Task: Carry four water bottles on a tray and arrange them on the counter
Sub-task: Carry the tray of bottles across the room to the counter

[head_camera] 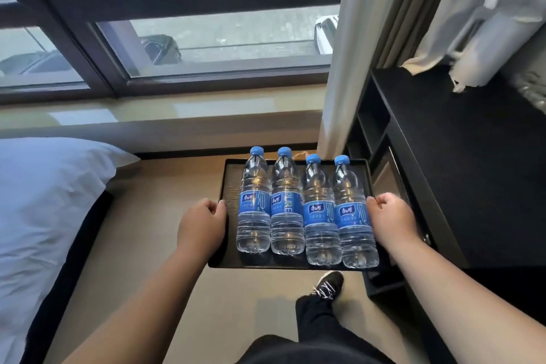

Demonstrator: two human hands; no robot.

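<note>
Right beside: black counter [461,139], window [206,38].

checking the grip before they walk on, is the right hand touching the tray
Touching. The head view shows the right hand curled over the right rim of the tray, no gap visible, beside the rightmost bottle.

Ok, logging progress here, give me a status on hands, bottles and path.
Left hand and right hand gripping tray edges. Four bottles lying on it. Black counter at right, curtain near its corner.

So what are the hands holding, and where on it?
The black tray of four water bottles: left hand grips its left edge, right hand its right edge.
</note>
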